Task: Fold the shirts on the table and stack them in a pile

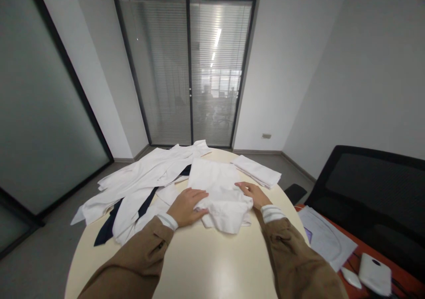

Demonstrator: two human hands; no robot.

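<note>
The left hand (186, 208) and right hand (253, 194) lie on a folded white shirt (221, 197), fingers flat and unclamped, apparently pinning its folds against the round table (212, 263).

The left hand (186, 208) lies flat on a folded white cotton shirt (222, 210), and the right hand (254, 195) rests on its other edge. Left of the fingers spreads a rumpled white garment (139, 188) over a navy strip of fabric (109, 228); beyond the right fingers lies a folded white cloth (257, 171), all on a round cream table (212, 263).
</note>
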